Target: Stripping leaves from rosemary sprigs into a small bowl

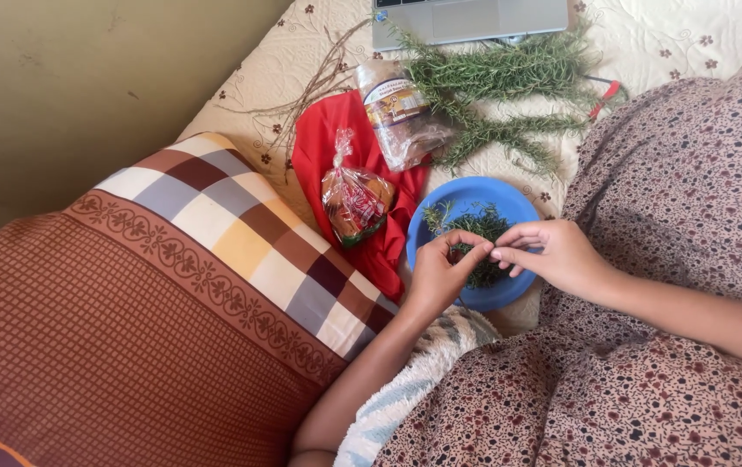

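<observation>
A round blue plate (509,204) lies on the bed with a small heap of green herb leaves (480,227) in it. Both of my hands meet over the plate's near side. My left hand (437,273) pinches a short herb sprig (463,251) between thumb and fingers. My right hand (551,254) grips the other end of the same sprig with its fingertips. A pile of long green herb branches (509,86) lies beyond the plate, near a laptop.
A red cloth (323,156) carries two clear plastic food bags (355,201), (399,112). Bare twigs (302,91) lie to the left. A grey laptop (466,19) sits at the top edge. A checked brown pillow (155,311) fills the left. Something with a red handle (604,97) lies beside the branches.
</observation>
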